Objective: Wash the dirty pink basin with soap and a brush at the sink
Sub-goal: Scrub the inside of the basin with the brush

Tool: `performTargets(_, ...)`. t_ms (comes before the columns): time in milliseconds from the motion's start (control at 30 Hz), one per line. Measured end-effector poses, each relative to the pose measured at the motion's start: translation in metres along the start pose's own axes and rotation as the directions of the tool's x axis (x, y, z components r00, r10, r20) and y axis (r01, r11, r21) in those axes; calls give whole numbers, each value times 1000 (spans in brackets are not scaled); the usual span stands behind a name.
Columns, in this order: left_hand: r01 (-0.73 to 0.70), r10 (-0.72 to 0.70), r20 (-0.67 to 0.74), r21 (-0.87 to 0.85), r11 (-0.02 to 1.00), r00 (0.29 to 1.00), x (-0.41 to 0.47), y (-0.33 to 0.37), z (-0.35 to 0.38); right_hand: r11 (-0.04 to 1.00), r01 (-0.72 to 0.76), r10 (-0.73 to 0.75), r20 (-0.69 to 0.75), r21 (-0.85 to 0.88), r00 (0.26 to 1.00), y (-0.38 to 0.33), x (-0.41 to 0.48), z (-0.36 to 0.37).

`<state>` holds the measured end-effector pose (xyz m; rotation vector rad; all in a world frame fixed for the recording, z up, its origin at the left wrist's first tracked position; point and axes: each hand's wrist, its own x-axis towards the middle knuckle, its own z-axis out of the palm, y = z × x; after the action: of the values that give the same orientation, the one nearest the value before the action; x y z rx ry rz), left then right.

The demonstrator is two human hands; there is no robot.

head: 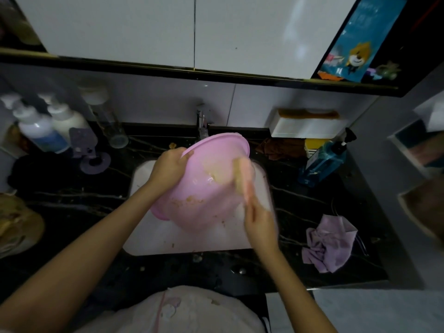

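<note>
- We find the pink basin (204, 188) at the centre of the frame, tilted over the white sink (168, 239), its open side facing the lower right and its far rim just below the faucet (201, 123).
- Yellowish-brown grime clings to the inside of the basin, in a patch near its middle and another toward its lower left wall.
- The left hand (168, 164) grips the basin by its upper left rim, with the thumb hooked over the edge to the inside and the fingers behind the wall.
- The right hand (260, 224), at the lower right of the basin, is smeared by blur, yet we can make out its fingers closed around the handle of a brush (242, 174).
- The brush head, pale pink and tan, lies against the inner right wall of the basin; it is too blurred for us to make out its bristles.
- Specks of dirt dot the sink floor below the basin.
- A blue pump bottle (322, 162) stands on the black countertop (72, 200) at the right of the sink, near a brown rag (278, 145).
- A crumpled lilac cloth (329, 243) lies on the counter at the lower right, well apart from the basin.
- Two white bottles (38, 126) stand at the upper left of the counter.
</note>
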<state>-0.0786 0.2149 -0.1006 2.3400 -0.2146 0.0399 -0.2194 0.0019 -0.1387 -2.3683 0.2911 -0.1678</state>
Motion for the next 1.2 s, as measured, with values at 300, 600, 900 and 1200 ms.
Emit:
performTargets(300,-8,8,-34,4,1000,999,-3,-5,-1,996,36,-41,57,82,998,-25,-15,2)
performTargets(600,15,-14,-36,8,1000,999,-5,-13,3,980,-158,164,-37,122,986,-23,7,3)
performTargets(900,9,-10,-28,-60,998,1000,-2,-25,-11,969,84,-86,0,-234,996,-29,12,-18)
performTargets(1200,-13,12,-10,-48,999,1000,1,-13,-5,878,283,-271,86,-385,959,-44,11,-16)
